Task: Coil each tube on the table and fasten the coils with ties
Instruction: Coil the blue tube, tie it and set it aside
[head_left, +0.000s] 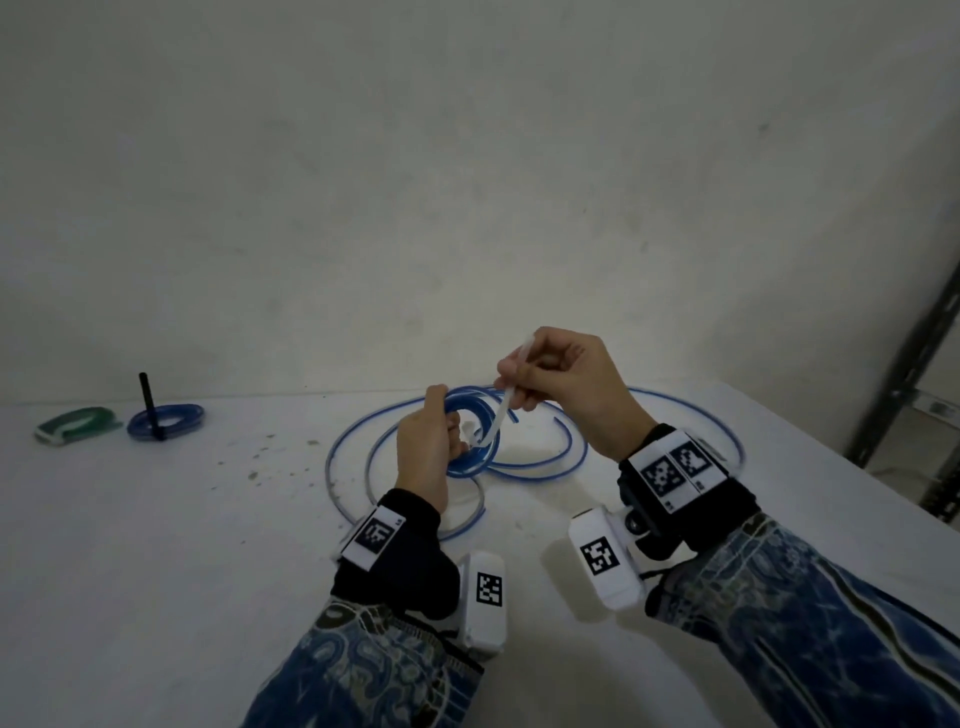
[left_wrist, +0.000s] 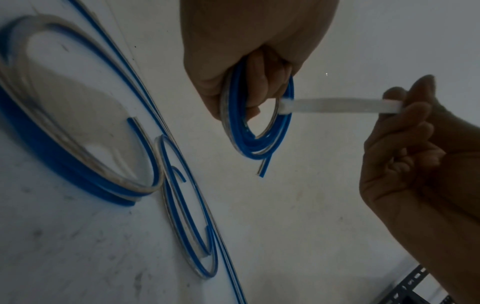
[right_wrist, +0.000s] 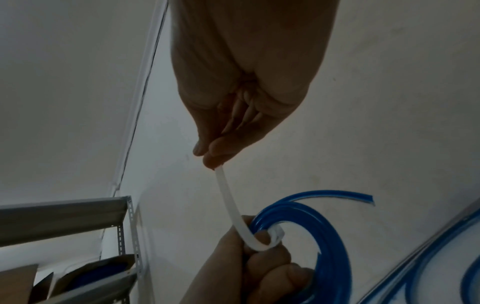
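Observation:
My left hand (head_left: 423, 452) grips a small coil of blue tube (head_left: 475, 436) a little above the white table (head_left: 156, 545). The same coil (left_wrist: 257, 131) hangs from its curled fingers in the left wrist view. A white tie (head_left: 498, 415) is looped round the coil, its strap (left_wrist: 337, 105) running to my right hand (head_left: 556, 384). That hand pinches the strap's free end between thumb and fingers (right_wrist: 215, 152) and holds it up and to the right. The tie (right_wrist: 233, 209) bends down to the coil (right_wrist: 332, 236). Loose blue tubes (head_left: 519, 462) lie in wide loops on the table under both hands.
At the table's far left lie a tied blue coil (head_left: 166, 420) with a black tie (head_left: 150, 405) sticking up and a green coil (head_left: 78, 423). A grey slotted metal rack (head_left: 914, 353) stands off the right edge. A plain wall rises behind the table.

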